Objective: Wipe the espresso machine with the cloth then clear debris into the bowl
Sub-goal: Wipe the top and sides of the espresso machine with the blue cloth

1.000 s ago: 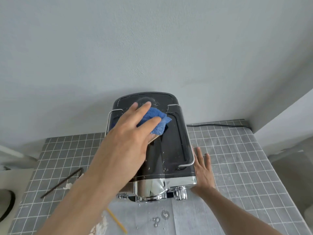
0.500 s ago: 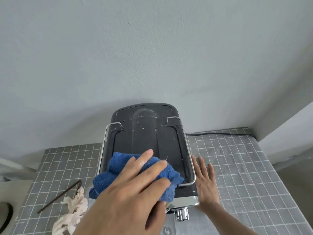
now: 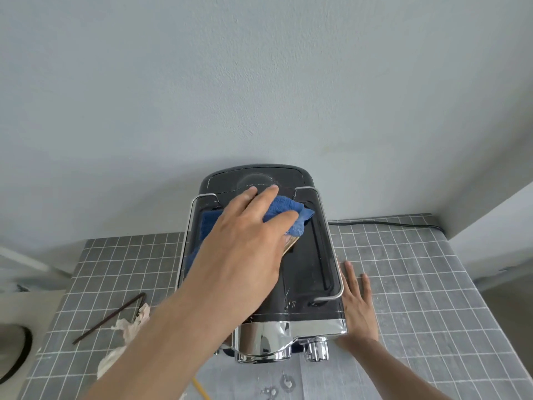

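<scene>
- At the far left edge a dark round rim (image 3: 17,359) shows, mostly cut off; whether it is the bowl I cannot tell.
- On the grey tiled counter (image 3: 403,284) left of the machine lies a thin dark bent rod (image 3: 111,320), and just beside it a crumpled whitish paper scrap (image 3: 127,333).
- A yellow stick (image 3: 200,389) pokes out near the bottom, under the forearm.
- The left hand (image 3: 245,249) reaches across the top of the espresso machine (image 3: 308,272), its fingers straight and slightly spread, pressing flat on the blue cloth (image 3: 284,210).
- The cloth sits bunched on the rear part of the black top, inside the chrome rail (image 3: 331,243), peeking out beyond the fingertips and at the left of the wrist.
- The machine stands against the pale wall, its shiny chrome front facing the viewer; water drops speckle its top.
- The right hand (image 3: 357,307) lies palm down on the counter, fingers straight, touching the machine's right side.
- A black cable (image 3: 389,224) runs along the counter's back edge toward the right.
- A few water drops (image 3: 285,383) sit on the counter in front of the machine.
</scene>
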Motion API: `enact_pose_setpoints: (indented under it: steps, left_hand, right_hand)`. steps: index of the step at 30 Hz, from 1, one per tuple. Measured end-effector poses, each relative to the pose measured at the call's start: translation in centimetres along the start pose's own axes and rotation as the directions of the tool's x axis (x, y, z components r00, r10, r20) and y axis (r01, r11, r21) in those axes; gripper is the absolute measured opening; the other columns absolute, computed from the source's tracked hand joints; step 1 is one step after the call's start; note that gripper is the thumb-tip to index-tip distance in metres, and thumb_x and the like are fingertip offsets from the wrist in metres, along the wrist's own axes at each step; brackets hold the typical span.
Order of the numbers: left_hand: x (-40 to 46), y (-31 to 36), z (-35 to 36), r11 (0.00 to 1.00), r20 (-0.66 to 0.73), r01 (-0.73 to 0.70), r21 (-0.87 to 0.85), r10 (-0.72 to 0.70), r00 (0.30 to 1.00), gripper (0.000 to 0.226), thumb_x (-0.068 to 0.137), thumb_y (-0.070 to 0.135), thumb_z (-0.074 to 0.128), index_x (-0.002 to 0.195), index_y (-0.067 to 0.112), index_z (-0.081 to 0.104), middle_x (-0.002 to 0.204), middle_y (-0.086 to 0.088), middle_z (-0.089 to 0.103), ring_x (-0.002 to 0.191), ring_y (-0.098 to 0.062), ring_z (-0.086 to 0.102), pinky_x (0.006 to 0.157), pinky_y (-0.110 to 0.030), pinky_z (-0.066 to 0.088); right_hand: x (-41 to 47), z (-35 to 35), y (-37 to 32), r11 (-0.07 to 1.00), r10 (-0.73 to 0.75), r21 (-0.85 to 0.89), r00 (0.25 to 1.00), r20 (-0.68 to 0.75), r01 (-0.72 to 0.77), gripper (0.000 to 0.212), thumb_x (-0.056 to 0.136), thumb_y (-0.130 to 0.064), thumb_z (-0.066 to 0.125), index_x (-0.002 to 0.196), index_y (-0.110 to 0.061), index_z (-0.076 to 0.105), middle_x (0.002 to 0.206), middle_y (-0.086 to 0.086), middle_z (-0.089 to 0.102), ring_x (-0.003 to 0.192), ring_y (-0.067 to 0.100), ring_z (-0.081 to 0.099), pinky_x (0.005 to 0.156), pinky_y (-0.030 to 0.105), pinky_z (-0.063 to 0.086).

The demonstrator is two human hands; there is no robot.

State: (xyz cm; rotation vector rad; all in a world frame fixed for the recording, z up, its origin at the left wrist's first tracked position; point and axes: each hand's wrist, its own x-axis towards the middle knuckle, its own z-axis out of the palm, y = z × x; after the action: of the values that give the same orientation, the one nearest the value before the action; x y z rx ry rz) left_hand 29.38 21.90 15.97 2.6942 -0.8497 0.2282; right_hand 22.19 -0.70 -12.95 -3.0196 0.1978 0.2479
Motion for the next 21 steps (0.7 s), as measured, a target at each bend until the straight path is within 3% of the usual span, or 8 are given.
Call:
enact_pose_setpoints:
  steps: [5,9,13,16,21]
  left_hand:
    - [1.3,0.6,0.5,1.000,-0.046,-0.025,0.013,0.026,0.999,0.035,0.084,0.015,0.082,0.117,0.021,0.074,0.127,-0.002,0.053,0.112,-0.032,0.047,0.088,-0.054,0.052]
    - [-1.1,0.8,-1.0,0.982,0.026,-0.185,-0.032,0.186,0.982,0.034,0.092,0.025,0.073,0.125,0.028,0.070,0.129,0.007,0.050,0.118,-0.024,0.044,0.096,-0.048,0.048]
    - [-4.2,1.1,-2.3,0.958,0.112,-0.268,-0.102,0.278,0.954,0.036,0.089,0.027,0.071,0.124,0.036,0.069,0.131,0.012,0.048,0.122,-0.019,0.046,0.094,-0.041,0.049]
    - [-5.1,0.8,-2.7,0.945,0.149,-0.303,-0.123,0.319,0.936,0.042,0.090,0.033,0.056,0.130,0.042,0.065,0.135,0.016,0.047,0.126,-0.017,0.046,0.100,-0.036,0.044]
    - [-3.1,1.0,-2.6,0.954,0.171,-0.299,0.022,0.291,0.941,0.044,0.085,0.029,0.057,0.127,0.037,0.064,0.134,0.010,0.046,0.123,-0.024,0.044,0.098,-0.047,0.044]
  right_hand:
    - [-0.2,-0.5,-0.1,1.000,-0.005,0.022,1.000,0.000,0.005,0.081,0.101,-0.056,0.038,0.166,-0.033,-0.004,0.173,-0.004,-0.021,0.157,0.022,-0.029,0.129,0.056,-0.003]
    - [-0.2,-0.6,-0.2,1.000,0.001,0.013,1.000,0.009,-0.002,0.085,0.100,-0.058,0.041,0.166,-0.034,-0.007,0.173,-0.005,-0.023,0.157,0.022,-0.030,0.129,0.056,-0.003]
    - [-0.3,-1.2,-0.3,0.999,-0.013,0.049,1.000,0.019,0.012,0.093,0.097,-0.049,0.051,0.166,-0.032,-0.008,0.172,-0.003,-0.025,0.157,0.023,-0.030,0.129,0.056,-0.005]
    - [-0.3,-1.3,-0.2,0.999,-0.008,0.031,1.000,0.017,0.008,0.086,0.099,-0.047,0.043,0.165,-0.032,-0.010,0.171,-0.002,-0.026,0.157,0.024,-0.029,0.129,0.057,-0.006]
    - [-0.3,-1.3,-0.4,1.000,-0.012,0.019,1.000,0.014,0.012,0.088,0.099,-0.047,0.044,0.165,-0.032,-0.013,0.171,-0.002,-0.029,0.156,0.024,-0.032,0.128,0.057,-0.006]
